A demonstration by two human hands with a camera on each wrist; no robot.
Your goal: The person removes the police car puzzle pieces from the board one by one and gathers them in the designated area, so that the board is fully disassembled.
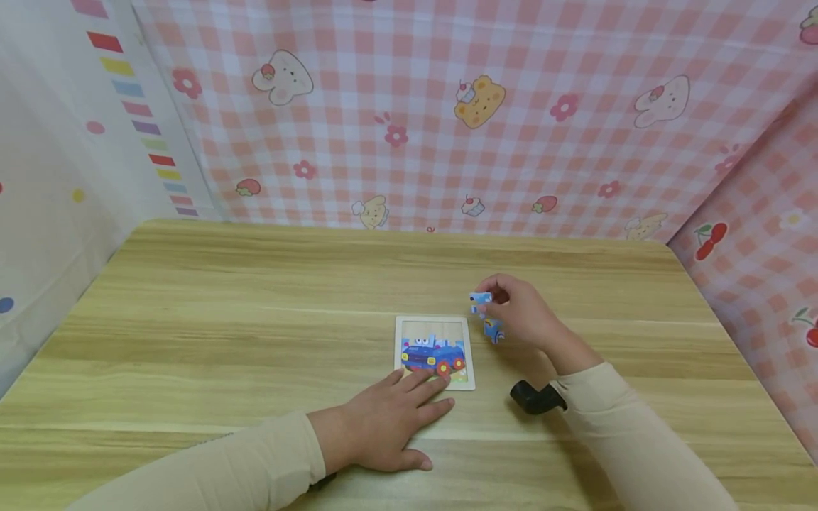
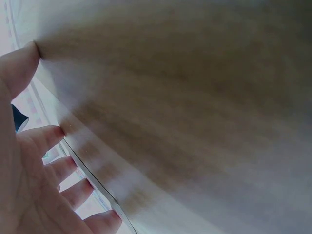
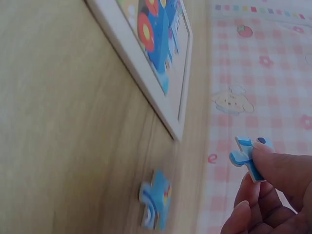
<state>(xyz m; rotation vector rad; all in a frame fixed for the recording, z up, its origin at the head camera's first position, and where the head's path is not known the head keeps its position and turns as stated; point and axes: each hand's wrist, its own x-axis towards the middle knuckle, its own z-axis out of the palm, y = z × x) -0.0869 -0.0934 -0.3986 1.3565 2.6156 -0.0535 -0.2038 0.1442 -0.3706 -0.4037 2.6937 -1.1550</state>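
Note:
A square jigsaw puzzle [image 1: 434,355] in a pale frame [image 1: 471,369] shows a blue truck with eyes; its upper part is bare board. My left hand [image 1: 390,419] lies with spread fingers over the frame's near edge, fingertips on it. In the left wrist view, several fingertips [image 2: 105,222] touch the frame's edge. Just beyond the puzzle's right side, my right hand [image 1: 517,312] pinches a light-blue puzzle piece [image 3: 248,158] between thumb and fingers, raised off the table. A second blue piece [image 3: 156,200] with a bit of yellow lies on the table beside the frame, below that hand.
The wooden table [image 1: 224,341] spreads out on all sides of the puzzle. Behind it hangs a pink checked cloth [image 1: 415,142], with a white curtain [image 1: 57,177] at the left. A black strap piece [image 1: 533,397] hangs by the right cuff.

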